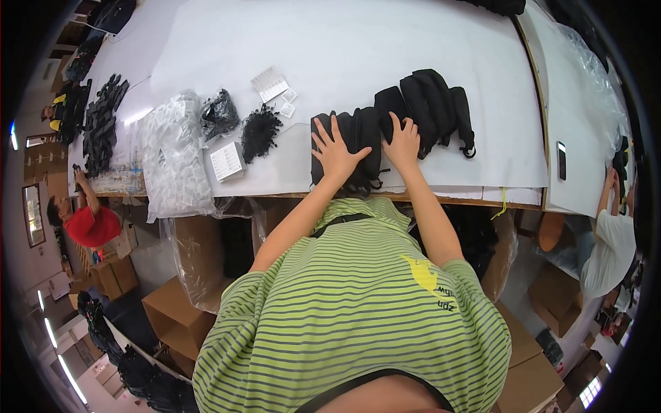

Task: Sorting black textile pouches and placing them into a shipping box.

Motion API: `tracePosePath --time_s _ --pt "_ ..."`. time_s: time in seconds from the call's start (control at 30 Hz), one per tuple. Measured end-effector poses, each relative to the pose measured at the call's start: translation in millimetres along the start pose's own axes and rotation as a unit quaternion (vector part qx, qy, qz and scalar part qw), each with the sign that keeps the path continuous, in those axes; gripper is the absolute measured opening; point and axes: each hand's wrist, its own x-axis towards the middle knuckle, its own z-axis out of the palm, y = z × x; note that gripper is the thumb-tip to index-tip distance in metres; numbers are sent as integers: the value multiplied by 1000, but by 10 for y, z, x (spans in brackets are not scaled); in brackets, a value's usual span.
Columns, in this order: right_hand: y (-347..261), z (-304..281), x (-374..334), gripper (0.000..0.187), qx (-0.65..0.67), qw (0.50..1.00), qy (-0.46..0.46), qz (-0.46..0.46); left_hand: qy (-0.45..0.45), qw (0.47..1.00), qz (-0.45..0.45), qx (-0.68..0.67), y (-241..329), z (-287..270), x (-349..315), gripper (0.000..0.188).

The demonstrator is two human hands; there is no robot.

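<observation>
Black fabric bags [396, 124] lie in an overlapping row on the white table [385, 48], near its front edge. We see the left hand [335, 153] spread flat, fingers apart, pressing the nearest bag; the right hand [402, 142] rests open just beside it on the next. To the left lie clear packets [173, 155], a white box [227, 161] and black cords [260, 131]. A phone [562, 160] lies far right.
</observation>
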Motion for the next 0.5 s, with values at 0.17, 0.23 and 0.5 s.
tracePosePath --time_s 0.17,0.23,0.5 --pt "256 -96 172 50 217 973 19 75 -7 1000 -8 -7 -22 -26 -20 126" --pt "264 -262 175 52 549 817 -17 177 0 1000 -14 -10 -59 -23 -27 125" --pt "388 288 -484 42 280 901 -256 210 7 1000 8 -1 -7 -19 16 124"
